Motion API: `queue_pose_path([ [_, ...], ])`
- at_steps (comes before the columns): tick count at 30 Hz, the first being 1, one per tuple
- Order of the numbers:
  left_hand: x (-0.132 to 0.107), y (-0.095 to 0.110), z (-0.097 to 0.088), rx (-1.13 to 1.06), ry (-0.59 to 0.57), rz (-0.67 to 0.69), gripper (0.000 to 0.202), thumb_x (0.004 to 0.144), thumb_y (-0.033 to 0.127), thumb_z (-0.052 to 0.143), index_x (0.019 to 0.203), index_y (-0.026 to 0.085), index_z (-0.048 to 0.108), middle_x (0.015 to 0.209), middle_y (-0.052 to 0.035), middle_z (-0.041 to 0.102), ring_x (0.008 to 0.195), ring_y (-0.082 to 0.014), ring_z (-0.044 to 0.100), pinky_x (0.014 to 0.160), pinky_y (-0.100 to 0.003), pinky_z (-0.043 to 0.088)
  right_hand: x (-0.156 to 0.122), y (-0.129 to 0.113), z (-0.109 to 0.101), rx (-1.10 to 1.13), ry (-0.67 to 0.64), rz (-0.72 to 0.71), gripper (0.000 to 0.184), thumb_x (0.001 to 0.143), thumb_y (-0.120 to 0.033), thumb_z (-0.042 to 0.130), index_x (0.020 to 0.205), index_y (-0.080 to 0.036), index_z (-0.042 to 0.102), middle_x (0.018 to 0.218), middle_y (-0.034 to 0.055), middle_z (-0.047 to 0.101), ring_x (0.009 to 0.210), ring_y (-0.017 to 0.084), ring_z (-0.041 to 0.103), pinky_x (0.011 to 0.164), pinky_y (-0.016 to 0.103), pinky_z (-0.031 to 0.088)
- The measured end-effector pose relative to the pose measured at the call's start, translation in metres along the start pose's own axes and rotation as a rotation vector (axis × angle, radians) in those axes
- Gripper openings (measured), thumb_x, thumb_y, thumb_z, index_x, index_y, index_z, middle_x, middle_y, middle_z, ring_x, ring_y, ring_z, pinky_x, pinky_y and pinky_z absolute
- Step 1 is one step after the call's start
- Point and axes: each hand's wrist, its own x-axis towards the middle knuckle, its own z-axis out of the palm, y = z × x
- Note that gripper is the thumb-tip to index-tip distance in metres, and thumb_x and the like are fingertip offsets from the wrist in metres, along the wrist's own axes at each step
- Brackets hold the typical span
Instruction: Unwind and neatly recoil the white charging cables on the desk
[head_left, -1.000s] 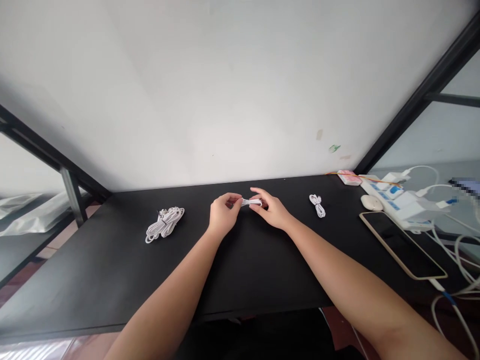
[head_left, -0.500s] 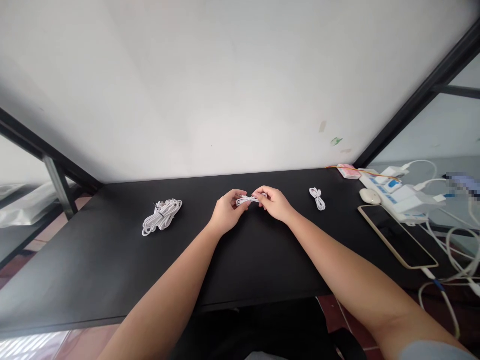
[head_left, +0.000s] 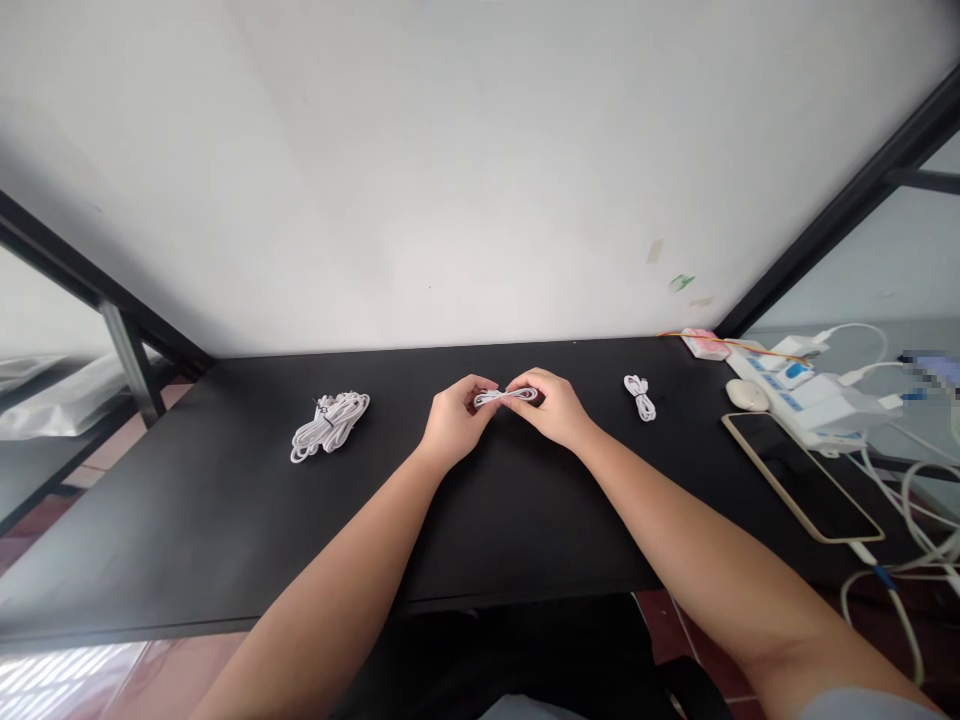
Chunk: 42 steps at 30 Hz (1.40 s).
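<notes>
A small folded white cable (head_left: pixel 505 397) is stretched between both hands just above the black desk (head_left: pixel 225 540). My left hand (head_left: pixel 455 425) pinches its left end with curled fingers. My right hand (head_left: pixel 551 408) pinches the right end. A bigger heap of white cables (head_left: pixel 328 424) lies on the desk to the left of my left hand. One small bundled white cable (head_left: pixel 640 396) lies to the right of my right hand.
At the right stand a phone (head_left: pixel 801 472) lying flat with a cable plugged in, a white mouse (head_left: pixel 746 395), a power strip (head_left: pixel 787 385) with chargers and loose white cords (head_left: pixel 900 500). A white wall rises behind the desk; black frame bars stand at both sides.
The two hands have drawn slightly apart, and the white cable now lies straighter and tauter between them. The view has shifted a little.
</notes>
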Motion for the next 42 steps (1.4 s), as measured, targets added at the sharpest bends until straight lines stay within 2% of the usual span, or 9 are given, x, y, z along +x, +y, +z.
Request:
queue_pose_path([
  [3, -0.001, 0.004, 0.0, 0.114, 0.023, 0.057, 0.023, 0.086, 0.041, 0.069, 0.099, 0.023, 0.071, 0.087, -0.0033, 0.075, 0.074, -0.0172, 0.068, 0.069, -0.03, 0.053, 0.001, 0.0, 0.0, -0.062, 0.058, -0.07, 0.011, 0.089, -0.032, 0.068, 0.09, -0.023, 0.074, 0.097, 0.0057, 0.071, 0.094, 0.023, 0.064, 0.088, 0.038, 0.05],
  [10, -0.002, 0.01, -0.001, 0.254, 0.051, 0.16, 0.014, 0.089, 0.035, 0.067, 0.096, 0.024, 0.071, 0.091, -0.0019, 0.074, 0.073, -0.0156, 0.065, 0.069, -0.028, 0.051, 0.001, 0.001, 0.002, -0.049, 0.064, -0.069, 0.007, 0.088, -0.022, 0.068, 0.09, -0.024, 0.075, 0.096, 0.0051, 0.071, 0.091, 0.022, 0.064, 0.081, 0.037, 0.051],
  [22, -0.003, 0.01, -0.003, 0.244, 0.045, 0.148, 0.011, 0.088, 0.031, 0.067, 0.096, 0.024, 0.071, 0.089, -0.0003, 0.074, 0.07, -0.0141, 0.062, 0.067, -0.027, 0.049, 0.001, 0.004, 0.0, -0.006, 0.018, -0.059, 0.014, 0.094, -0.026, 0.061, 0.091, -0.023, 0.074, 0.095, 0.0058, 0.07, 0.088, 0.02, 0.063, 0.075, 0.034, 0.048],
  [28, -0.003, 0.01, -0.003, 0.246, 0.041, 0.145, 0.01, 0.087, 0.028, 0.067, 0.096, 0.025, 0.072, 0.088, 0.0003, 0.073, 0.069, -0.0137, 0.062, 0.066, -0.027, 0.049, 0.003, 0.005, 0.0, 0.052, 0.007, 0.025, 0.015, 0.094, -0.027, 0.058, 0.089, -0.022, 0.071, 0.093, 0.0046, 0.067, 0.08, 0.017, 0.062, 0.068, 0.03, 0.046],
  [37, -0.004, 0.014, -0.004, 0.289, 0.001, 0.239, 0.008, 0.089, 0.023, 0.066, 0.094, 0.024, 0.071, 0.092, -0.0003, 0.072, 0.075, -0.0143, 0.063, 0.07, -0.027, 0.05, 0.004, 0.011, 0.002, 0.045, 0.001, 0.152, 0.015, 0.09, -0.03, 0.061, 0.083, -0.022, 0.07, 0.089, 0.003, 0.068, 0.076, 0.017, 0.062, 0.07, 0.031, 0.047],
  [42, -0.004, 0.015, -0.004, 0.295, -0.004, 0.275, 0.008, 0.09, 0.022, 0.065, 0.096, 0.024, 0.07, 0.092, -0.0012, 0.071, 0.077, -0.0148, 0.064, 0.07, -0.026, 0.051, 0.003, 0.013, 0.002, 0.058, -0.034, 0.17, 0.017, 0.09, -0.033, 0.059, 0.083, -0.022, 0.07, 0.089, 0.0031, 0.07, 0.076, 0.018, 0.062, 0.072, 0.032, 0.047],
])
